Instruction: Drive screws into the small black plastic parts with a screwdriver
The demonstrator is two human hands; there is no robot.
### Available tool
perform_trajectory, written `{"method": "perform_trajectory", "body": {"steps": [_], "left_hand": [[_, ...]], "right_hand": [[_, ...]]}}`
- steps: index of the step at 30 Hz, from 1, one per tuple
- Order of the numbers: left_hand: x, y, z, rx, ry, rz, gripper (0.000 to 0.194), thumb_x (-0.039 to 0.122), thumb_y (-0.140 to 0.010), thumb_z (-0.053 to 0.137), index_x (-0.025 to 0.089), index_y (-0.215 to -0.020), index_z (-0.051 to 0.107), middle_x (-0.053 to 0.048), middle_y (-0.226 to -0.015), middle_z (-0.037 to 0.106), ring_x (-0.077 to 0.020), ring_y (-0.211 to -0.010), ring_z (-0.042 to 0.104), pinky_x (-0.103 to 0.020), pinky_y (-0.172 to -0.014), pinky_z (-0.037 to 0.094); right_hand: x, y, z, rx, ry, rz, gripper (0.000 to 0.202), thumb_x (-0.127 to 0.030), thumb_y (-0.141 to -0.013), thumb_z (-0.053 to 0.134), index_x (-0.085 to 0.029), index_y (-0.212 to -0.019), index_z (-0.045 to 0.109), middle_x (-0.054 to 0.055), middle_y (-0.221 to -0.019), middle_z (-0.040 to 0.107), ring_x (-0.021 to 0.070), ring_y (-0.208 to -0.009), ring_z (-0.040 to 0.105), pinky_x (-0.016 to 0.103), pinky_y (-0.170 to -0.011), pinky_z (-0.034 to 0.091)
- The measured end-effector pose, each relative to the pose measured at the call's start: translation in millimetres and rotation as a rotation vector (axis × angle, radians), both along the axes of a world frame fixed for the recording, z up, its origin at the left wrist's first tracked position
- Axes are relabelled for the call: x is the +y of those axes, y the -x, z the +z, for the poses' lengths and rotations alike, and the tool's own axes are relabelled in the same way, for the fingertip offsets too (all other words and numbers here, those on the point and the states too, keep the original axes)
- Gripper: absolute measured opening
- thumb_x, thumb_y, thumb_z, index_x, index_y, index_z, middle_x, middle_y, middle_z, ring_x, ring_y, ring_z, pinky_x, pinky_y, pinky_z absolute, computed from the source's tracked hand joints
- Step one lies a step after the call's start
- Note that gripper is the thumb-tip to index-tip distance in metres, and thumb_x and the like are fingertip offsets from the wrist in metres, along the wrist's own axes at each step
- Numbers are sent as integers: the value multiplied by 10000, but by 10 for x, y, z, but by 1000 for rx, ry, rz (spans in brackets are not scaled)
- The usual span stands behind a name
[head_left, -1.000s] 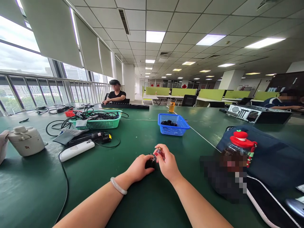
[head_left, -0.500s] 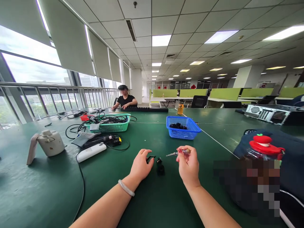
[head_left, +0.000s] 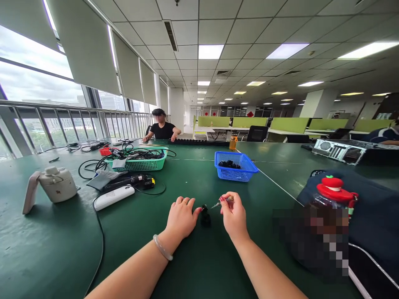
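My right hand (head_left: 234, 216) grips a small screwdriver (head_left: 230, 199) with a clear handle, its thin shaft pointing left. The screwdriver's tip is a short way from a small black part (head_left: 205, 219) lying on the green table. My left hand (head_left: 181, 216) rests palm down on the table, fingers extended and thumb apart. Its thumb tip reaches the left side of the black part; whether they touch I cannot tell. Anything under the left palm is hidden.
A blue basket (head_left: 236, 174) with black pieces stands ahead. To the left are a green basket (head_left: 140, 165) of cables, a white power strip (head_left: 114, 197) and a cream bottle (head_left: 59, 187). A red-lidded bottle (head_left: 335, 189) is at right. A person (head_left: 163, 129) sits across the table.
My left hand has flattened onto the table, and the thin black piece at its fingers no longer shows. My right hand has brought the screwdriver closer to the black part. The view has shifted slightly.
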State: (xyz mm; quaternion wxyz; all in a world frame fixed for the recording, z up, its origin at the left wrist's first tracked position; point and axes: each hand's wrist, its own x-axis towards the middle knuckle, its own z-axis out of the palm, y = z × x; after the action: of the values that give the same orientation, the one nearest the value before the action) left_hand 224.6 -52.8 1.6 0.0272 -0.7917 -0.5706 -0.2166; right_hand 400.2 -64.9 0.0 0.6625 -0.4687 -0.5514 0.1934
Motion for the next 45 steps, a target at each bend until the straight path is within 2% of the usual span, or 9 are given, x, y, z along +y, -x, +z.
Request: {"method": "perform_trajectory", "body": {"steps": [4,7,10,12,15,20,30,45], "left_hand": [[2,-98,-38,-30,41,-147,550,491,-903,429,212,-1377,435,-89,-1376,501,-300,-1317,332,-476,-1091,283],[-4,-224,-74,-26,119,-166,648,550,-868,458,243,-1429,356,-95,-1476,377,-346,-1380,229,-576,-1091,237],[-29,-314,-87,-2,193,-228,632,588,-858,446,264,-1398,405,-103,-1507,320,-370,-1392,200,-624,-1070,229],[-48,-327,-84,8,205,-271,566,564,-863,452,264,-1342,476,-103,-1496,336,-358,-1386,225,-611,-1075,235],[-64,-295,-81,-11,170,-257,480,481,-866,485,238,-1278,535,-110,-1450,397,-321,-1348,307,-548,-1083,271],[-58,-239,-108,-43,121,-232,476,410,-854,516,215,-1289,527,-108,-1427,427,-289,-1320,352,-484,-1091,293],[-28,-226,-106,-58,125,-243,518,455,-853,520,238,-1322,493,-93,-1434,421,-282,-1334,334,-467,-1099,285],[-42,-207,-96,-57,143,-251,513,437,-860,520,226,-1326,490,-106,-1415,443,-284,-1325,349,-466,-1102,275]], "right_hand": [[52,-15,-28,132,30,7,270,-473,-829,574,-215,-843,494,-25,-707,588,92,-464,499,234,-485,430],[110,-41,-48,331,30,29,299,-478,-795,608,-215,-839,473,-35,-724,589,64,-423,460,204,-416,377],[164,-95,-69,499,23,11,330,-478,-754,643,-211,-832,465,-54,-694,571,43,-390,418,181,-371,322],[186,-135,-77,573,29,-13,339,-473,-731,657,-210,-815,459,-65,-661,559,35,-369,390,172,-350,290],[185,-176,-64,650,37,-52,341,-459,-705,662,-216,-795,440,-75,-618,552,36,-349,371,165,-330,261],[150,-175,-16,746,40,-60,331,-429,-681,670,-219,-790,437,-81,-582,552,35,-338,359,154,-323,246],[145,-147,-25,742,88,26,393,-590,-788,534,-207,-764,450,-66,-555,552,30,-315,320,164,-327,225],[183,-166,-62,845,169,62,391,-576,-763,577,-197,-756,481,-73,-507,533,24,-299,292,160,-316,196]]}}
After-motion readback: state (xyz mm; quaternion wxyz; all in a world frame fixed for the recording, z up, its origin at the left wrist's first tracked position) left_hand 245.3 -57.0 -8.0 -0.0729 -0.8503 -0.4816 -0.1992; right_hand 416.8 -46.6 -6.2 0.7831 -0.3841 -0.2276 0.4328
